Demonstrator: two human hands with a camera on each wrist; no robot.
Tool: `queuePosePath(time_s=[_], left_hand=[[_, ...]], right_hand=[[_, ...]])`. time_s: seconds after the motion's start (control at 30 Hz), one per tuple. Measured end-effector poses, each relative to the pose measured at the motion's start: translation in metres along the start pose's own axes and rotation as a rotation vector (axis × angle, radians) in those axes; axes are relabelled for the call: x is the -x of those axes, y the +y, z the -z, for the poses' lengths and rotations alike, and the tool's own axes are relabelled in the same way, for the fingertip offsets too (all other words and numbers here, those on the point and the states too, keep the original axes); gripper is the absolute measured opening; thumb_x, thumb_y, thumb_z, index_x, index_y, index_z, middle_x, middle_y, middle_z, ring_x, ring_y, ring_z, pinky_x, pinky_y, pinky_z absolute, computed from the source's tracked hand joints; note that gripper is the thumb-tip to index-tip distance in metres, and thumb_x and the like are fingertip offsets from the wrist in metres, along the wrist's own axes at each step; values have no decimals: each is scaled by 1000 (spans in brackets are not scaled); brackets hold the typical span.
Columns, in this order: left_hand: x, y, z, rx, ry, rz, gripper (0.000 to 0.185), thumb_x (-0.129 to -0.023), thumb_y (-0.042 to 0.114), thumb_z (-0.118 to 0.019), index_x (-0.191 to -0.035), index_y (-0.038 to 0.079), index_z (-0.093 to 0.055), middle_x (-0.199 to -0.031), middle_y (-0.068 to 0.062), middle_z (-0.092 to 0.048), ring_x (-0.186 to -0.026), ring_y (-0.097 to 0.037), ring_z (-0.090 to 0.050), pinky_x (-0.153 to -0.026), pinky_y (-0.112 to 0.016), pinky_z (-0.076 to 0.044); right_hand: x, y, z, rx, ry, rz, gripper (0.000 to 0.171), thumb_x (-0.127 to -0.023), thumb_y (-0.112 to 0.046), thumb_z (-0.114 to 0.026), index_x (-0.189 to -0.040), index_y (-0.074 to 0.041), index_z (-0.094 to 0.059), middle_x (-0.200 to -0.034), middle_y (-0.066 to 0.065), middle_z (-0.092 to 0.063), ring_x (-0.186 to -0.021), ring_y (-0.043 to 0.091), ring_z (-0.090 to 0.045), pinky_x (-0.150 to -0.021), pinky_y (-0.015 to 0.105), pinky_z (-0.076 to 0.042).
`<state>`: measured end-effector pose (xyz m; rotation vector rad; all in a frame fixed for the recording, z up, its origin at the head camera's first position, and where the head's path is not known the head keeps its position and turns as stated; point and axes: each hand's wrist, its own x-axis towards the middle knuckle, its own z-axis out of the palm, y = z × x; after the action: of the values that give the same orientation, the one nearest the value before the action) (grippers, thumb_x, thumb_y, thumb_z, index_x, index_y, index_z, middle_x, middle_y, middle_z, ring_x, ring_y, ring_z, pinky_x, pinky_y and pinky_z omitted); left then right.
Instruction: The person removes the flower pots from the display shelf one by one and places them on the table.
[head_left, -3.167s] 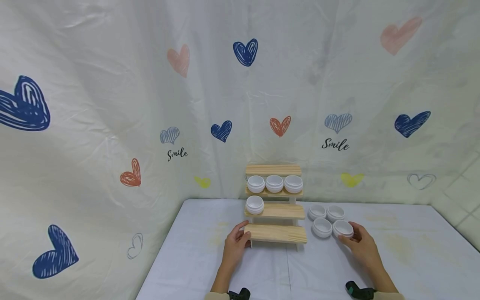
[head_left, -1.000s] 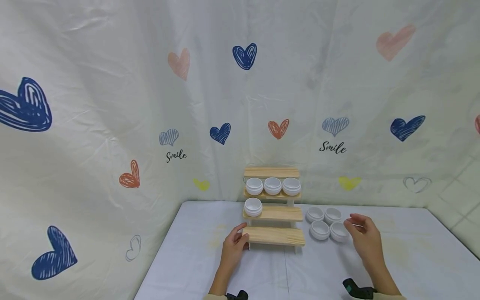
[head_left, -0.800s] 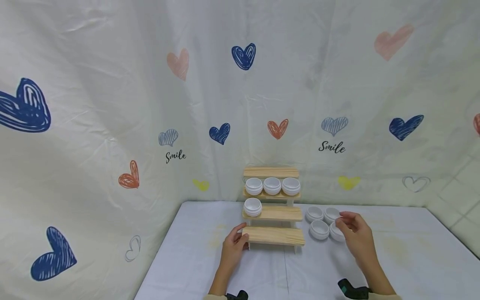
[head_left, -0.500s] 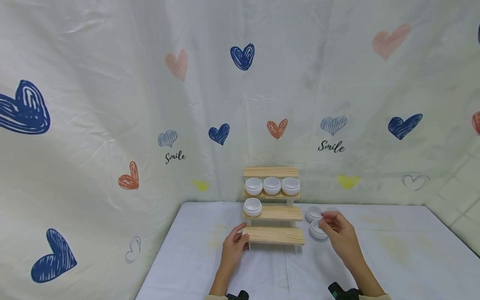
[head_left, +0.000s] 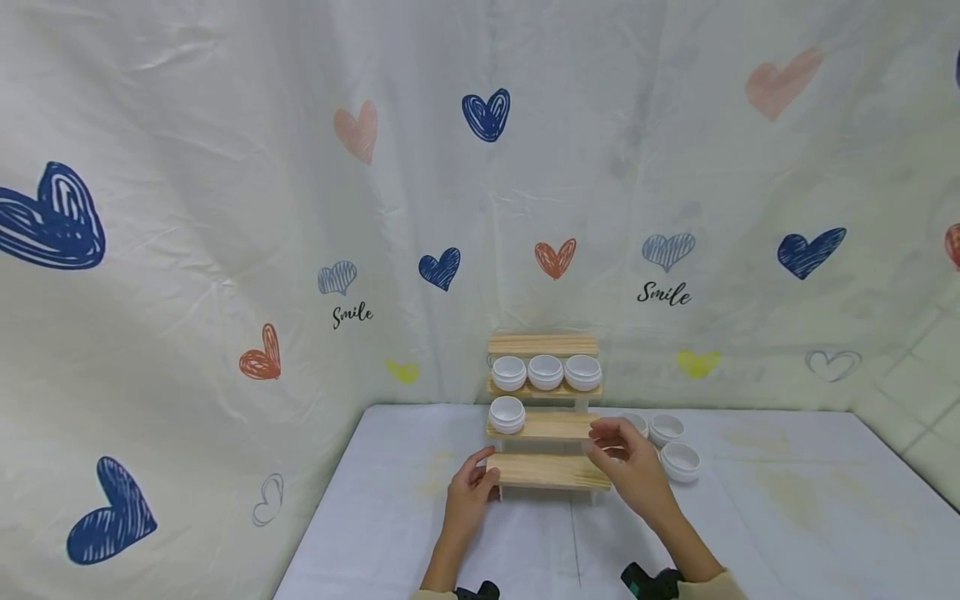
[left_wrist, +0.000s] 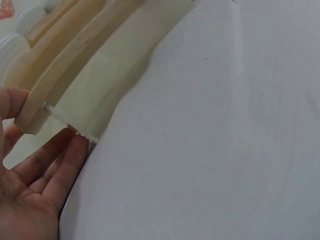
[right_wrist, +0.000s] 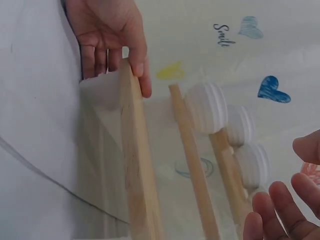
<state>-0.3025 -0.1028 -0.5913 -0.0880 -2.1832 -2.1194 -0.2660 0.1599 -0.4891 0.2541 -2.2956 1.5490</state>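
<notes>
The stepped wooden rack [head_left: 551, 427] stands on the white-clothed tabletop [head_left: 787, 517], the left hand [head_left: 468, 500] gripping its lowest step while the right hand [head_left: 633, 475] hovers at its front, fingers loosely curled; whether they hold anything cannot be told. A nudge could tip the rack and spill its white jars [head_left: 545, 372]. Behind hangs a heart-printed cloth backdrop [head_left: 225, 208].

Open shelf room: middle step [head_left: 558, 426], 3 o'clock of its one cup [head_left: 507, 413].
Blocked: back step, three cups [head_left: 545, 372] fill it.
</notes>
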Motion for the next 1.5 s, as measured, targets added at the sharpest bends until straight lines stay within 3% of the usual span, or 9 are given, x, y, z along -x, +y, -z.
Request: queuePosePath(time_s=[0.2, 0.4, 0.5, 0.63, 0.83, 1.13, 1.5], left_hand=[[0, 0, 0, 2, -7, -5, 40, -100, 15, -65, -140, 13, -61, -110, -15, -74, -92, -15, -72, -79, -37, -64], [0, -1, 1, 13, -18, -17, 42, -100, 14, -65, -142, 10, -60, -110, -16, -74, -92, -16, -72, -79, -37, -64], [1, -1, 0, 20, -21, -16, 43, -100, 15, -65, -142, 9, -59, -110, -17, -74, -93, -18, -73, -78, -36, -64], [1, 0, 1, 33, -28, -11, 42, -99, 15, -65, -141, 10, -60, -110, -17, -74, -94, -18, -73, -78, -33, -63], [1, 1, 1, 43, -30, -5, 43, -99, 15, -66, -141, 9, -60, -109, -16, -74, -90, -15, -72, -77, -30, -63], [2, 0, 1, 26, -21, -16, 44, -100, 15, -65, -142, 8, -59, -111, -17, -74, -91, -18, -73, -78, -36, -64], [2, -1, 2, 24, -29, -24, 42, -100, 16, -66, -141, 10, -60, -110, -16, -74, -89, -16, -73, -77, -34, -64]], right_hand=[[-15, -8, -19, -19, -48, -2, 38, -91, -14, -77, -125, -4, -62, -119, 12, -68, -106, 26, -65, -92, 31, -57], [-30, -16, -39, -30, -91, -22, 45, -89, -19, -80, -127, -6, -60, -123, 11, -66, -112, 28, -63, -98, 41, -55], [-32, -30, -44, -67, -117, -34, 47, -88, -15, -80, -128, -3, -59, -126, 14, -65, -116, 33, -60, -103, 48, -52], [-40, -24, -56, -88, -130, -42, 51, -86, -10, -81, -131, -2, -58, -130, 18, -62, -118, 36, -59, -104, 47, -51], [-51, -7, -73, -41, -121, -25, 56, -84, -16, -84, -134, -7, -59, -131, 12, -64, -117, 30, -62, -102, 43, -52], [-56, -4, -87, -149, -128, -42, 57, -84, -10, -83, -134, -1, -57, -134, 20, -62, -119, 38, -62, -105, 51, -52], [-62, -5, -101, -65, -106, -31, 56, -82, -15, -86, -131, -7, -60, -125, 13, -66, -107, 29, -64, -95, 43, -55]])
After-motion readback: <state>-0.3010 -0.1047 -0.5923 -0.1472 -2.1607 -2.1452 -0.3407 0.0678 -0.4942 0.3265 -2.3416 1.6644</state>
